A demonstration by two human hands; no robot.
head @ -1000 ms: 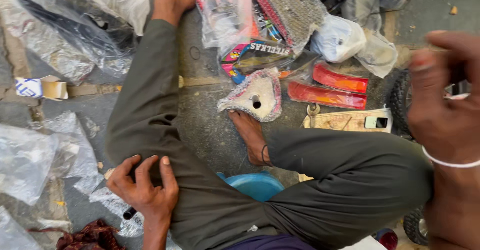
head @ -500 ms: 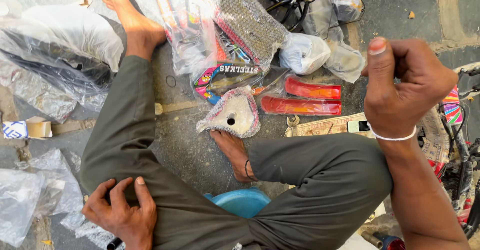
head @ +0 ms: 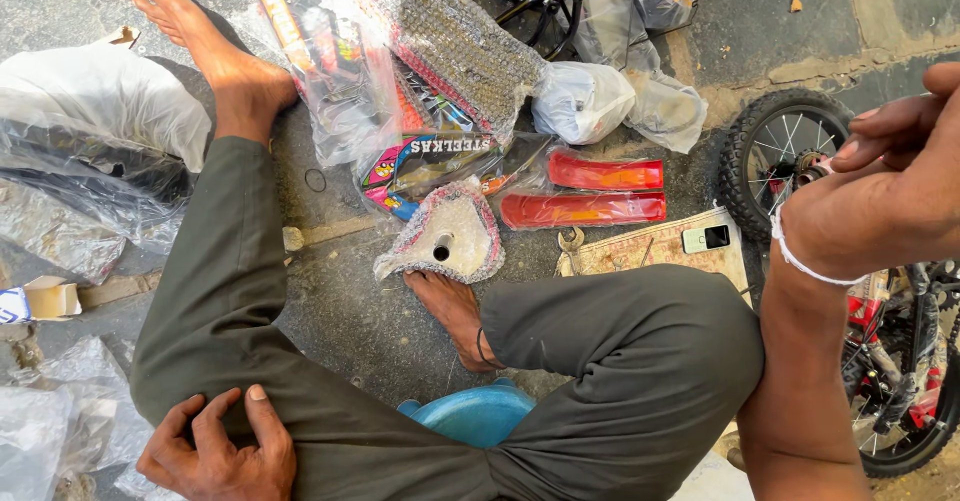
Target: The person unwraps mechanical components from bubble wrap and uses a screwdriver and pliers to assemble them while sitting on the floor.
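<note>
Left hand (head: pixel 215 451) lay open on trouser leg | right hand (head: pixel 880 196), fingers loosely curled, empty, hovered by small bicycle wheel (head: pixel 785 156) | risk: spokes could pinch fingers if wheel turned.

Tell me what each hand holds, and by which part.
Nothing is held. The left hand rests flat on the trouser leg; the right hand hangs empty above the small bicycle wheel.

Change noted: our right hand (head: pixel 880 186), raised and curled a moment ago, now reaches right over the small bicycle wheel (head: pixel 775 161); our view shifted rightward.
</note>
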